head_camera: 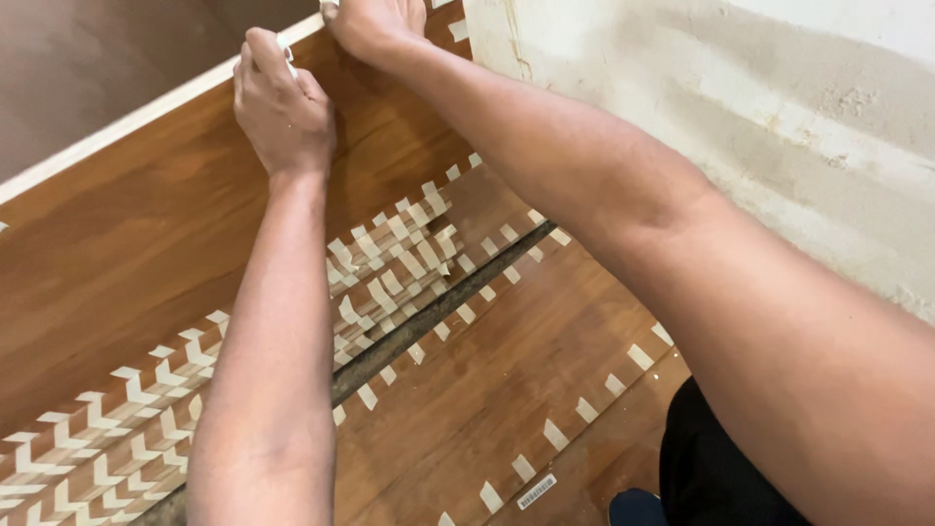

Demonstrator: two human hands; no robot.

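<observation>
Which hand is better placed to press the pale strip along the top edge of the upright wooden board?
The left hand, probably. Its fingers curl over the pale edge strip on the upright wooden board, fully in view. The right hand sits farther along, near the plastered wall, partly cut off by the frame.

Both arms stretch up to the pale top edge (146,115) of a brown wood-grain panel (146,234) standing on its side. The left hand (282,107) is curled at that edge, fingers pinching something small and white that I can't make out. The right hand (375,21) presses on the same edge just beside it, partly cut off by the frame. Below, more panels (506,380) lie flat, dotted with rows of short cream tape strips (390,263), many in a chevron pattern. A dark gap (429,317) runs between two panels. A rough plastered wall (779,127) rises on the right.
</observation>
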